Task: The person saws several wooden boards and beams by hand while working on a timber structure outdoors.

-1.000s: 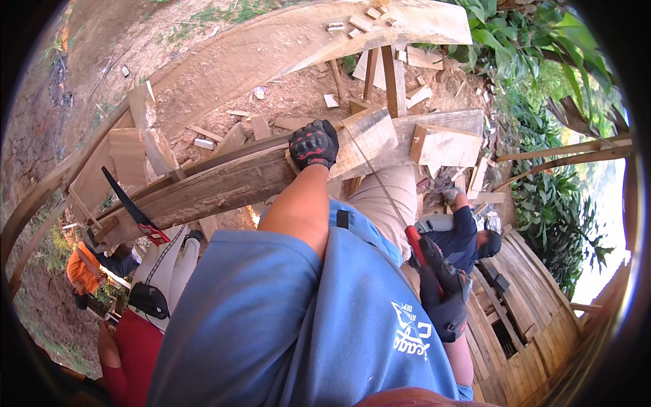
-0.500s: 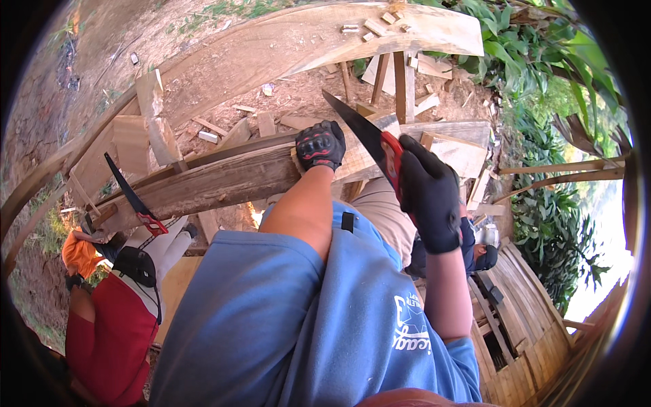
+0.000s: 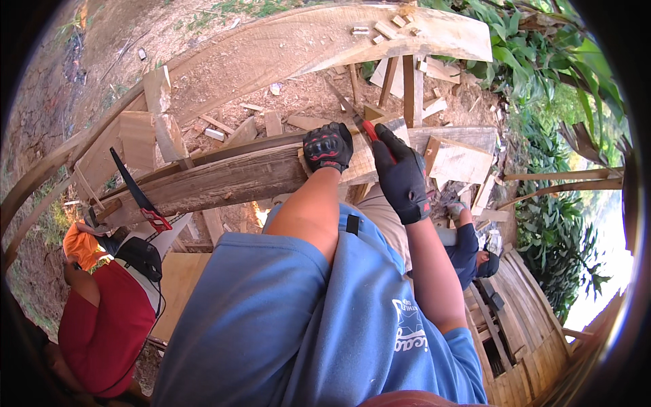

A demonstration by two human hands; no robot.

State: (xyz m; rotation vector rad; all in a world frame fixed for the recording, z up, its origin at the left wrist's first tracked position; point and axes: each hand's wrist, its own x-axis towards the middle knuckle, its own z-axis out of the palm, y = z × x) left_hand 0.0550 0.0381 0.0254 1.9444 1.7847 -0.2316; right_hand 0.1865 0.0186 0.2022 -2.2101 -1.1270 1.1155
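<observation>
My left hand (image 3: 327, 146), in a black glove with red trim, is closed over a pale wooden board (image 3: 361, 163) that lies along a weathered beam (image 3: 224, 178). Just to the right, my gloved right hand (image 3: 401, 178) grips a red-handled handsaw (image 3: 367, 129). The saw's dark blade slants away to the far left, seen nearly edge-on, close to the far edge of the board. Whether its teeth touch the wood I cannot tell.
Beyond the beam a large curved plank (image 3: 291, 44) carries small offcuts (image 3: 386, 29). Another saw (image 3: 139, 193) stands at left, near a person in red (image 3: 102, 325) and one in orange (image 3: 83, 245). A person in dark blue (image 3: 464, 251) crouches at right.
My right hand has moved the saw away from me and to the left, bringing it down to the board. My left hand stays on the board. The person in red has shifted.
</observation>
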